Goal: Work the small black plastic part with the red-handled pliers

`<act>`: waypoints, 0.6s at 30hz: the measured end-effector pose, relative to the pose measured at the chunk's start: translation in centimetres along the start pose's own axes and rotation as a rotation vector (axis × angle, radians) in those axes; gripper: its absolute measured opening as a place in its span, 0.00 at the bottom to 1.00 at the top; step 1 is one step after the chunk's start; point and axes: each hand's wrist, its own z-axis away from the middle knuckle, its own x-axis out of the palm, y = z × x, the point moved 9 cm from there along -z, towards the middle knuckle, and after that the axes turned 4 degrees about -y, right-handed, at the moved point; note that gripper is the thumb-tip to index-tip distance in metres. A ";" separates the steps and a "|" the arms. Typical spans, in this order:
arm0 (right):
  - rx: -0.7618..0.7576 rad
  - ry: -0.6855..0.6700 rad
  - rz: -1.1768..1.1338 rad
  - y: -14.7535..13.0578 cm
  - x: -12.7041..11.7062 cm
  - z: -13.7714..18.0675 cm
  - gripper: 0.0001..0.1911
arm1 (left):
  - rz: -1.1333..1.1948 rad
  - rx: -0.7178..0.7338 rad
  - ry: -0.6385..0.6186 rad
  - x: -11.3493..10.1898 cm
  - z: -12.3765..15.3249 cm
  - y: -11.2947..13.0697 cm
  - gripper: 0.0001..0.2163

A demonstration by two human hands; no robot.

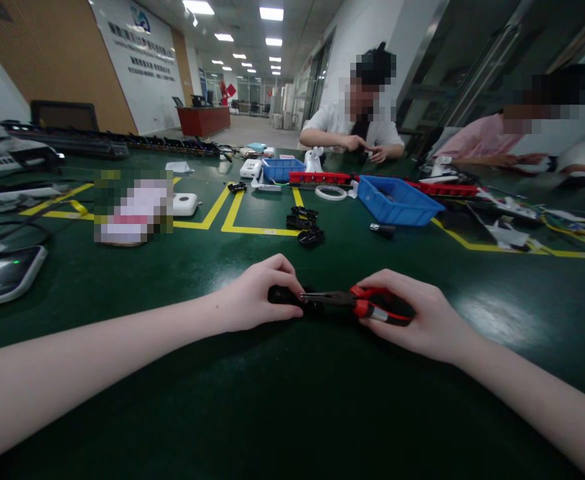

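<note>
In my right hand (415,313) is a pair of red and black needle-nose pliers (367,303), its fingers wrapped round the handles. The long jaws point left and reach to the small black part (283,295) pinched in my left hand (265,293). Whether the jaws grip that part or only touch it, I cannot tell. My left fingers cover some of the part, and its exact kind does not show. Both hands are low over the dark green table (282,387). Farther back lie several similar black parts (305,223) in a loose group.
Beyond the hands stand a blue bin (397,200) and a smaller blue bin (282,170). A black cone-shaped piece (383,231) and a white ring (331,193) lie nearby. To the left are a phone (135,210) and a lit device (7,277). Co-workers (352,127) sit across the table.
</note>
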 end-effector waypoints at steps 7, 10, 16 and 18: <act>-0.001 0.000 -0.004 0.2 0.1 0.0 0.16 | 0.008 -0.005 -0.008 0.1 0.0 0.3 0.06; -0.006 -0.012 -0.004 0.2 0.2 0.0 0.16 | 0.001 0.003 -0.008 0.1 0.0 0.3 0.06; -0.025 -0.020 0.018 0.0 0.3 0.1 0.15 | 0.003 0.002 0.005 0.1 0.0 0.3 0.05; -0.025 -0.020 0.021 0.0 0.4 0.1 0.16 | 0.001 0.000 0.007 0.1 0.0 0.4 0.05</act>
